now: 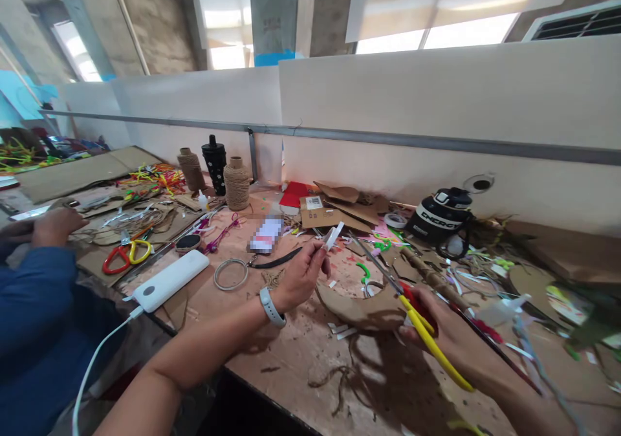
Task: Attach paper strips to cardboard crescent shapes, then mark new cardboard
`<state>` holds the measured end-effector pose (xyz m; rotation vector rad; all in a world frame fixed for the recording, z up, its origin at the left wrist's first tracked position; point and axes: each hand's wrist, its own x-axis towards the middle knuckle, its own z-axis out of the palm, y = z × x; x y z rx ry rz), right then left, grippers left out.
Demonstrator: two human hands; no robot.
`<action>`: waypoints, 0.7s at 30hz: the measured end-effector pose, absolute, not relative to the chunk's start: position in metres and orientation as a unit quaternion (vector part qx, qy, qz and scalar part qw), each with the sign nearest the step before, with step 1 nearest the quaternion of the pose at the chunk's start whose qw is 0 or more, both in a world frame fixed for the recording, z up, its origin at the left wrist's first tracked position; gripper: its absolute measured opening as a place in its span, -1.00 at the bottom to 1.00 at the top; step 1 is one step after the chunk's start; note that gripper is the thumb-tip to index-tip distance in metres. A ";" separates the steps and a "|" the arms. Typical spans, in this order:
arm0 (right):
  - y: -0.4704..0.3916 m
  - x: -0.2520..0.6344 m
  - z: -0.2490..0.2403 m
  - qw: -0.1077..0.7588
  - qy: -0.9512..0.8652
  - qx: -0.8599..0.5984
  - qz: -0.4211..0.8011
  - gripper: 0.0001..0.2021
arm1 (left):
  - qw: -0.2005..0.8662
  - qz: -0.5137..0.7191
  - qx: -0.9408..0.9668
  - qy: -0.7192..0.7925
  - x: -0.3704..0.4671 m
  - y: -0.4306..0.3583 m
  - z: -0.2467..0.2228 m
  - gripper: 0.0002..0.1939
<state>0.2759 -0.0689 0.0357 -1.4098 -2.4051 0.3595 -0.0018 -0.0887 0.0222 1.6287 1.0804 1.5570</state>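
My left hand pinches a narrow white strip between thumb and fingers, above the middle of the table. In my right hand are scissors with red and yellow handles. Their blades point up and left, with the tips just right of the strip and apart from my left fingers. A curved brown cardboard piece lies below and between both hands. Small white scraps are scattered beside it. Part of the right hand's grip is hidden behind the handles.
A black bottle stands at the back right, and two twine spools stand at the back left. A phone, a white power bank and a metal ring lie leftward. Another person's hand rests at far left.
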 end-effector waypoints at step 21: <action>-0.083 0.253 0.048 0.158 -0.841 -0.497 0.146 -0.42 | 0.322 0.576 0.632 0.407 0.000 -0.088 0.017 -0.71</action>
